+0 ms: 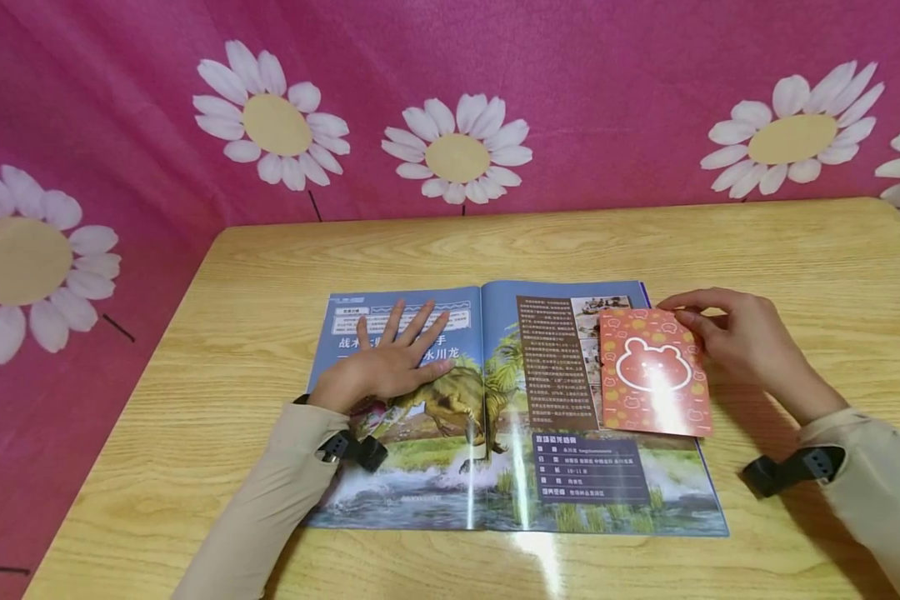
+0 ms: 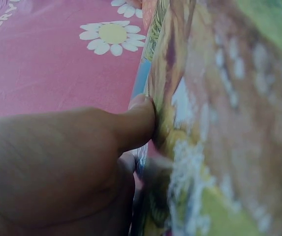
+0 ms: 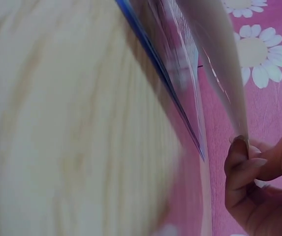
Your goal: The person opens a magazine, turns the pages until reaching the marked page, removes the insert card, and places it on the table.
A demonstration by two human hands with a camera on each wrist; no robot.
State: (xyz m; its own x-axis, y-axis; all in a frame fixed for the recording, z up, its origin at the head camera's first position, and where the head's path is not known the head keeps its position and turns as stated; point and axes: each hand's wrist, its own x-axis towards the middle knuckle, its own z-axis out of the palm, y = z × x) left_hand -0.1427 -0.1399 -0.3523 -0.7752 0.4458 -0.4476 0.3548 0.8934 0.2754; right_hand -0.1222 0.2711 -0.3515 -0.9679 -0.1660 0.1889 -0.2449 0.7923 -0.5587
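Note:
An open magazine (image 1: 420,492) with a dinosaur picture and Chinese text lies on the table. My left hand (image 1: 390,367) rests on its left page, palm down with fingers spread. The thumb shows close against the page in the left wrist view. Between thumb and fingers, my right hand (image 1: 750,342) pinches the upper right corner of a red card (image 1: 652,396) printed with a white bear outline. This card overlaps the right page's outer edge in the head view. From the right wrist, the pinched sheet (image 3: 224,64) looks thin and bent, standing apart from the magazine's edge (image 3: 160,73).
The wood-grain table (image 1: 195,417) extends around the magazine on all sides. Behind it and at the left hangs a pink cloth (image 1: 607,100) with large white daisies. Each wrist wears a black camera, the left one (image 1: 356,450) overlapping the magazine's left page.

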